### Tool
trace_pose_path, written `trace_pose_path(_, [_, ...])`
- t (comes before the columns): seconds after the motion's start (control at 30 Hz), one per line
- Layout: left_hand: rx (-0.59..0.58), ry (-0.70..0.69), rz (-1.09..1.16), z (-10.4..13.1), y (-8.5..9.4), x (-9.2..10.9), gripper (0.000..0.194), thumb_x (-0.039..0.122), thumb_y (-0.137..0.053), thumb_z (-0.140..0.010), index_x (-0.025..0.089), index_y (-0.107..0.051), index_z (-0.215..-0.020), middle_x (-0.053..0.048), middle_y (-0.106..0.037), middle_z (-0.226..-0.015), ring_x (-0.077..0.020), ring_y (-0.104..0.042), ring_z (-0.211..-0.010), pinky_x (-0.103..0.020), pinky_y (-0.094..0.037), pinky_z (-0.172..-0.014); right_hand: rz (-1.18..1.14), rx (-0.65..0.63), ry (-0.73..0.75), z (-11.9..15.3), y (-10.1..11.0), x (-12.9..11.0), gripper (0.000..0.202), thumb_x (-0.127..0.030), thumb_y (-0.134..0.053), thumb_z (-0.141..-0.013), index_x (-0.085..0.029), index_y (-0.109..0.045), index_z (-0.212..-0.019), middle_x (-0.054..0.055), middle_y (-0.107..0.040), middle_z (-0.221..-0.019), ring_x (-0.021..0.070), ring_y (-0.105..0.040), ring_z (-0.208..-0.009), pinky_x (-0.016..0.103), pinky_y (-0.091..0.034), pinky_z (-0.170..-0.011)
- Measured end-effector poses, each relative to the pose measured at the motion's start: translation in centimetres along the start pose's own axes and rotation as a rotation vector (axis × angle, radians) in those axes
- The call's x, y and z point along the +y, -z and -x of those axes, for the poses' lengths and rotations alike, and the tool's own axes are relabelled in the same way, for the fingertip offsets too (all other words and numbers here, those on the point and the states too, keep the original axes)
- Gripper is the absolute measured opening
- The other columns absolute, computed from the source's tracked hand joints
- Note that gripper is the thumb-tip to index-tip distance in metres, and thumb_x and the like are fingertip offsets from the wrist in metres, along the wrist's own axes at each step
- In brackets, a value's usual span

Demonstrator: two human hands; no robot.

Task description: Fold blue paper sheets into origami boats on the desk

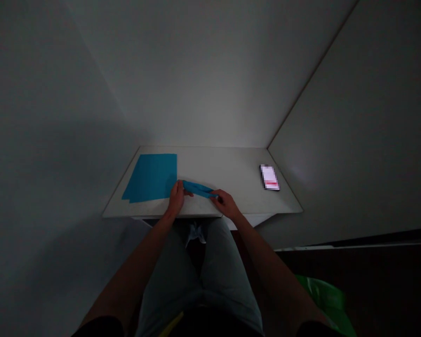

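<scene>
Dimly lit walls [210, 84] around pale tabletop [228, 166]; hands [226, 204] holding blue strip [198, 188].

Left hand [177, 195]: grips left end of folded blue strip [198, 188] | Right hand [225, 202]: grips right end | Blue sheets [154, 178]: immediately left of left hand | Phone [269, 177]: screen lit, well right of right hand | White tabletop [221, 164]: beneath hands | Green object [324, 297]: right and rear of right hand
</scene>
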State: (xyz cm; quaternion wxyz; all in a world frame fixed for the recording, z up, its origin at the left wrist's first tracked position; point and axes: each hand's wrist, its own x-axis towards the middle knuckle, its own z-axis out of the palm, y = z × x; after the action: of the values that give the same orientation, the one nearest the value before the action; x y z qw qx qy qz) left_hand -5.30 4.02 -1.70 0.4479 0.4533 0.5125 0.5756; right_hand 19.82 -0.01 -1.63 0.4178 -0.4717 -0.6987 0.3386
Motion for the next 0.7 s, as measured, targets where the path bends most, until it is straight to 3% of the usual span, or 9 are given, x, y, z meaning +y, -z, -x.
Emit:
trace_pose_path(0.17, [0.039, -0.031, 0.025, 0.3, -0.5, -0.2, 0.073, 0.088, -0.051, -0.097, 0.023, -0.056, -0.130, -0.011, -0.072, -0.125, -0.0122, -0.072, -0.060, -0.030, -0.061, -0.062, 0.088, -0.003, -0.010, 0.0, 0.0, 0.5, 0.026, -0.045, -0.061, -0.104, -0.025, -0.078, -0.108, 0.006, -0.077, -0.098, 0.0227, -0.069, -0.084, 0.037, -0.056, -0.088])
trace_pose_path(0.27, [0.000, -0.075, 0.022, 0.7, -0.6, 0.0, 0.069, 0.082, -0.055, -0.099, 0.022, -0.056, -0.133, -0.012, -0.070, -0.129, -0.0114, -0.072, -0.064, -0.030, -0.062, -0.067, 0.139, 0.001, 0.015, 0.2, 1.2, 0.7, 0.025, -0.036, -0.055, -0.106, -0.025, -0.077, -0.112, 0.009, -0.079, -0.108, 0.0247, -0.072, -0.099, 0.039, -0.057, -0.098])
trace_pose_path(0.37, [-0.057, -0.080, 0.001, 0.9, -0.6, 0.4, 0.067, 0.081, -0.057, -0.098, 0.021, -0.059, -0.128, -0.009, -0.072, -0.117, -0.0121, -0.071, -0.064, -0.030, -0.061, -0.068, 0.244, -0.072, 0.011, 0.8, 4.0, 0.9, 0.030, -0.027, -0.057, -0.102, -0.026, -0.078, -0.123, 0.009, -0.081, -0.114, 0.0265, -0.075, -0.105, 0.041, -0.058, -0.102])
trace_pose_path(0.47, [-0.077, -0.080, -0.028, 1.0, -0.6, 0.7, 0.064, 0.079, -0.059, -0.096, 0.020, -0.063, -0.120, -0.006, -0.072, -0.107, -0.0122, -0.068, -0.062, -0.030, -0.058, -0.066, 0.355, -0.050, -0.068, 1.1, 7.7, 1.4, 0.036, -0.023, -0.056, -0.100, -0.026, -0.077, -0.129, 0.009, -0.083, -0.113, 0.0272, -0.078, -0.101, 0.042, -0.059, -0.099])
trace_pose_path(0.6, [-0.094, -0.073, -0.105, 1.1, -0.5, 1.0, 0.055, 0.072, -0.065, -0.093, 0.020, -0.068, -0.111, -0.005, -0.073, -0.101, -0.0130, -0.067, -0.061, -0.029, -0.054, -0.064, 0.440, 0.019, -0.226, 0.5, 12.3, 2.4, 0.035, -0.028, -0.051, -0.104, -0.022, -0.078, -0.124, 0.009, -0.085, -0.106, 0.0220, -0.074, -0.068, 0.037, -0.060, -0.079])
trace_pose_path(0.7, [-0.110, -0.062, -0.157, 1.3, -0.5, 1.3, 0.048, 0.067, -0.067, -0.092, 0.021, -0.070, -0.104, -0.005, -0.074, -0.096, -0.0147, -0.067, -0.062, -0.028, -0.051, -0.059, 0.499, 0.062, -0.312, -1.2, 14.9, 3.3, 0.033, -0.027, -0.049, -0.105, -0.020, -0.077, -0.121, 0.011, -0.086, -0.105, 0.0202, -0.072, -0.062, 0.034, -0.058, -0.072])
